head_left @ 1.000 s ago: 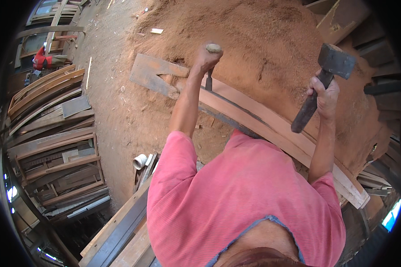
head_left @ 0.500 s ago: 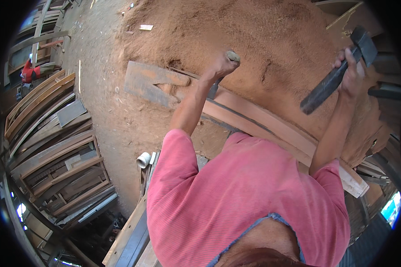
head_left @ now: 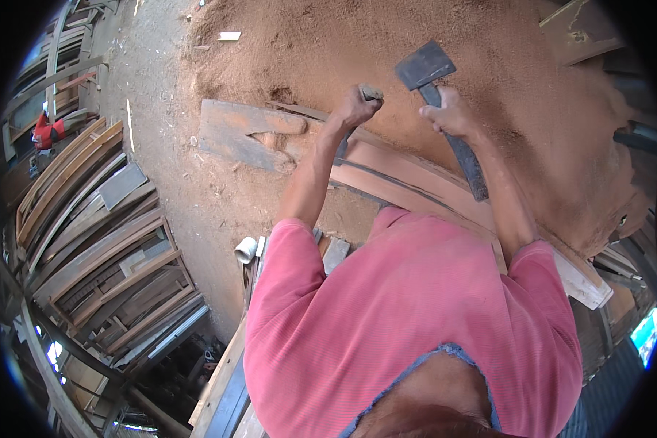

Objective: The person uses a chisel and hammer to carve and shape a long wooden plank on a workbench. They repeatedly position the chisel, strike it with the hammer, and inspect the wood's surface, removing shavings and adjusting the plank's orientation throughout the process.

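Note:
My left hand (head_left: 354,111) is closed round a chisel (head_left: 372,93); its worn handle end sticks out above my fist and a dark blade shows below it. Under that fist lies a long reddish timber (head_left: 405,166) with a dark groove along it, though whether the blade tip touches the wood I cannot tell. My right hand (head_left: 454,117) grips a dark mallet (head_left: 426,64) near its blocky head, the handle trailing back toward me. The head is raised a little to the right of the chisel's end, apart from it.
Reddish sawdust (head_left: 511,80) is heaped beyond the timber. A flat notched board (head_left: 233,131) lies at the timber's left end. Racks of stacked wood (head_left: 117,255) stand along the left, and a white cup-shaped piece (head_left: 245,250) sits by my left elbow.
My right hand has swung the mallet left and inward, from far right to near the chisel. My left hand has barely shifted, still holding the chisel.

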A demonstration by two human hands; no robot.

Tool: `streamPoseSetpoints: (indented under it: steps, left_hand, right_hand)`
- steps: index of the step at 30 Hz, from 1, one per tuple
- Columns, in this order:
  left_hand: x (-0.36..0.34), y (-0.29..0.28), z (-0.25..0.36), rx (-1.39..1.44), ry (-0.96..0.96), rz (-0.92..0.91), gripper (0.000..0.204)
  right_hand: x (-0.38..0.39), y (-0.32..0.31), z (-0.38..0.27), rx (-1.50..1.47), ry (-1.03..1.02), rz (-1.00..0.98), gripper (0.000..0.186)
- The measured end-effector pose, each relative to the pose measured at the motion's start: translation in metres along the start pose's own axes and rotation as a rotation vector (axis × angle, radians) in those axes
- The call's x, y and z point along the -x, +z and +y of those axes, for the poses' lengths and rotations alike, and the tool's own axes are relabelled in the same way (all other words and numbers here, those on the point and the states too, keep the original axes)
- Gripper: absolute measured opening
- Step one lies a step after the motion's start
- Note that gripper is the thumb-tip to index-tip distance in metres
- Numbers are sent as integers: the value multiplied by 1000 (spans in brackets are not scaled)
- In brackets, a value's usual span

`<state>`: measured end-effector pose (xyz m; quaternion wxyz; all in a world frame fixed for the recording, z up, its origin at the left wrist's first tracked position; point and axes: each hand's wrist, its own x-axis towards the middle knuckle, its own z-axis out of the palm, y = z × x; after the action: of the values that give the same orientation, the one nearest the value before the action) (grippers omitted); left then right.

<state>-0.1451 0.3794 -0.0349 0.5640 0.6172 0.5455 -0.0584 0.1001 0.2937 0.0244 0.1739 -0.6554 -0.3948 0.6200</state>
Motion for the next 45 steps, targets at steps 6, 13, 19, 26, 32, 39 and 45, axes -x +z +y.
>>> streamPoseSetpoints:
  steps: [6,13,19,26,32,39,45]
  left_hand:
    - [62,15,5,103,196,127,13]
    - [121,31,-5,87,529,271,13]
    - [43,21,56,208,333,366,15]
    - [-14,55,26,292,151,161,14]
    - [2,51,42,194,161,104,16]
    - [-11,72,31,130,262,112,19]
    - [-1,80,10,198,339,110,20]
  right_hand:
    - [4,-90,17,-65,-74,227,21]
    - [48,-99,68,-306,-13,365,20]
    - [79,-83,66,-460,-38,366,19]
    - [113,-151,23,-403,-198,552,27]
    - [78,-208,5,-513,-510,844,32]
    - [-4,-63,21,226,-233,454,34]
    - [13,-27,36,-1,-165,-77,28]
